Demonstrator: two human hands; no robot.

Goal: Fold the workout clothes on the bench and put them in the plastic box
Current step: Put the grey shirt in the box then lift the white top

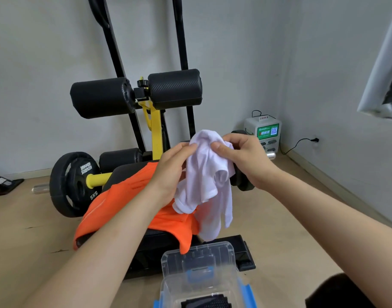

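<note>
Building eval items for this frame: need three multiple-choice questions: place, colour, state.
1. Where is the orange garment? A draped over the bench; B held in the air; C worn by the person.
2. What colour is the held garment? A black; B white; C yellow.
3. What are the left grip and right grip doing? A both pinch the held garment; B both idle; C only one holds it.
Answers: 1 A, it covers the bench; 2 B, plainly white cloth; 3 A, fingers of both close on it.

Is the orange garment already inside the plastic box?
No, the orange garment lies draped over the bench, outside the plastic box.
</note>
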